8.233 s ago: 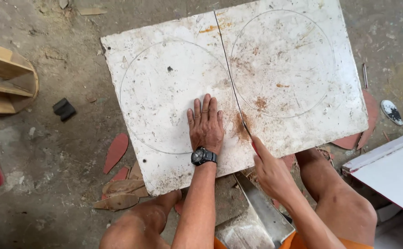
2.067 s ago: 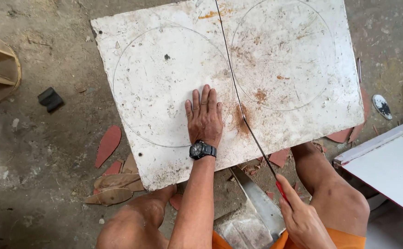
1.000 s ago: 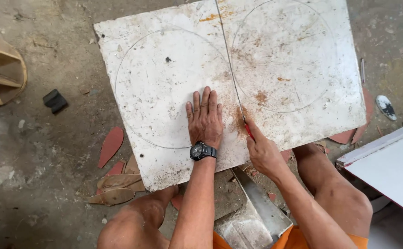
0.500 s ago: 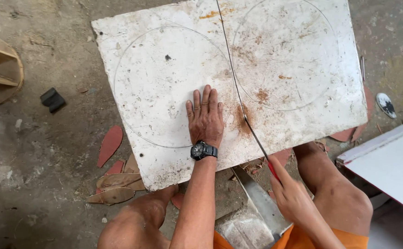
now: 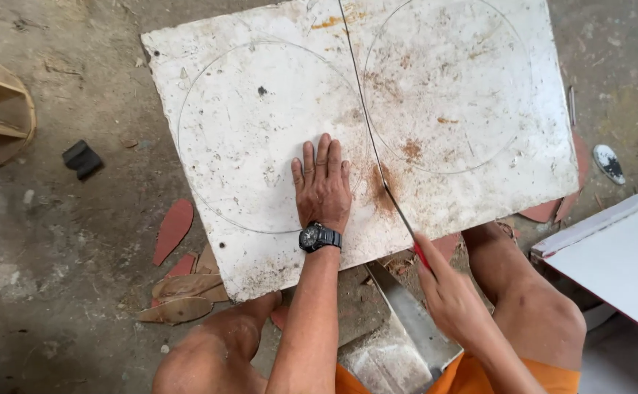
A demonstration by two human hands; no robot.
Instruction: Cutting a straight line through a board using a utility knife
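left hand (image 5: pixel 323 186) presses flat, fingers spread, on the white board (image 5: pixel 260 146) on the floor. right hand (image 5: pixel 450 295), at five o'clock, grips the thin saw blade (image 5: pixel 374 146) in the cut; best keep strokes straight and the board pinned.

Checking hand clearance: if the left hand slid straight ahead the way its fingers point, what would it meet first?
Only more of the white board: the left hand lies flat on it, and nothing stands ahead up to the far edge, as far as shown.
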